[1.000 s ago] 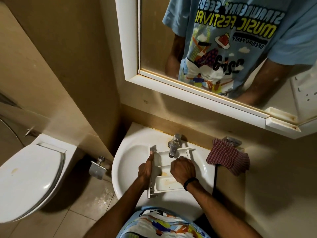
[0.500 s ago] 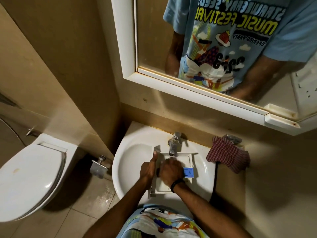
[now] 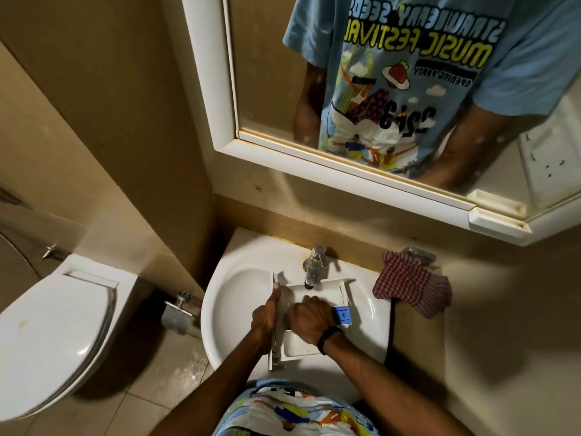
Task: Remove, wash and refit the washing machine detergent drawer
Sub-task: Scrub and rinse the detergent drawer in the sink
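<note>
The white detergent drawer (image 3: 327,292) lies in the white basin (image 3: 234,297) under the chrome tap (image 3: 314,267). My left hand (image 3: 267,313) grips the drawer's front panel on the left, thumb pointing up along it. My right hand (image 3: 309,320) is closed over the drawer's middle compartments, and what its fingers touch is hidden. A blue insert (image 3: 342,316) shows at the drawer's right edge beside my right hand. Whether water is running from the tap is unclear.
A red checked cloth (image 3: 412,287) hangs at the basin's right. A white toilet (image 3: 53,335) with its lid down stands at the left, with a chrome fitting (image 3: 177,313) on the wall between. A white-framed mirror (image 3: 217,99) hangs above.
My right hand has moved from the drawer's right side to over its middle, and the blue insert has come into sight. The left hand keeps its grip.
</note>
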